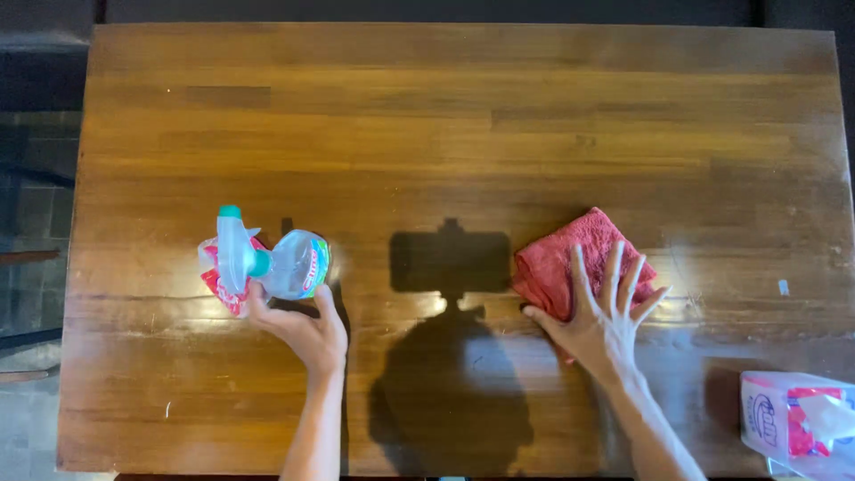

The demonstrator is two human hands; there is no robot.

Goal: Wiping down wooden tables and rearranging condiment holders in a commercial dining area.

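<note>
While the left hand [303,334] grips the spray bottle [267,263] at its base, fingers curled shut around it, the right hand [601,316] lies flat on the red cloth [570,254] — fingers fully splayed, gripping nothing. Bottle sits left of centre on the wooden table [445,107], tipped over, long axis roughly left-right, teal nozzle up and left. Likely light, smooth plastic, possibly slick — best held at the neck. Cloth is right of centre: soft, limp, holds under a flat palm. Tissue pack [797,423] at the near right corner.
</note>
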